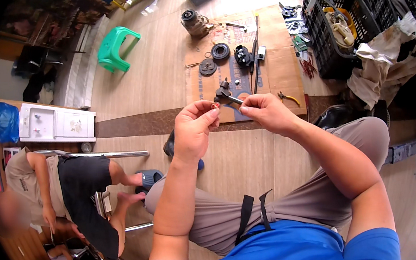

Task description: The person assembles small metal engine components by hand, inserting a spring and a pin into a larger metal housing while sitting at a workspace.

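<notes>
Raised in front of my knees, my left hand (195,129) pinches a small reddish ring-like piece (216,106) between thumb and fingers. My right hand (270,113) is closed on the near end of a shiny rod whose other end carries a dark metal head (223,93); its exact kind I cannot make out. The head points toward my left fingertips. Beyond the hands lies a flat cardboard sheet (285,75) with a black pulley (219,51), a round metal plate (207,67) and a dark part (243,57). Yellow-handled pliers (289,99) rest near its right edge.
A metal compressor-like unit (195,24) stands at the cardboard's far left. Black crates (339,28) full of tools line the right, beside a draped cloth (392,55). A green stool (117,48) stands far left; a seated person (58,192) is at my left.
</notes>
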`<state>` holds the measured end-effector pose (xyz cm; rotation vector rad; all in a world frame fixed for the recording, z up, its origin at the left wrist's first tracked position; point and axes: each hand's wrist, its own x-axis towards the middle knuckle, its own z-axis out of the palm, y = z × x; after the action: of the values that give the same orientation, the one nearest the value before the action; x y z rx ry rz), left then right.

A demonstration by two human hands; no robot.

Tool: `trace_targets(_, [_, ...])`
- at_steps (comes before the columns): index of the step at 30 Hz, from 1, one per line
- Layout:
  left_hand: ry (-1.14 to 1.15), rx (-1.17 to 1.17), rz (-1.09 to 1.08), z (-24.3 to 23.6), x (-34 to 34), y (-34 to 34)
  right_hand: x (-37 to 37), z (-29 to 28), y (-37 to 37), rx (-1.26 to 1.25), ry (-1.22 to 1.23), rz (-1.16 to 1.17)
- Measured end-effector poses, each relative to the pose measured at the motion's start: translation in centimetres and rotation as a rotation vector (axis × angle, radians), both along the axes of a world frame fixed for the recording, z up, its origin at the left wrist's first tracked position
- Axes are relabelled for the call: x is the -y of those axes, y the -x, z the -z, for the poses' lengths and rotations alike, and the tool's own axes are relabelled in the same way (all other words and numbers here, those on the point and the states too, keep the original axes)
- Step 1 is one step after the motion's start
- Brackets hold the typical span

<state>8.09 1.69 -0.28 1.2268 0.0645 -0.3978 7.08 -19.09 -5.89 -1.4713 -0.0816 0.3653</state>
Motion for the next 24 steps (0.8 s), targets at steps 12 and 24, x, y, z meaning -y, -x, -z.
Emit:
trace_targets(12, [-0.282, 0.126, 0.018, -0.3, 0.5, 0.6, -0.5, -2.4, 0.4, 0.014, -0.067, 0.106])
trace_targets(24, [-0.294, 0.136, 0.007, 0.0, 0.9, 0.8, -1.3, -3.0, 1.4, 0.273, 0.137, 0.017])
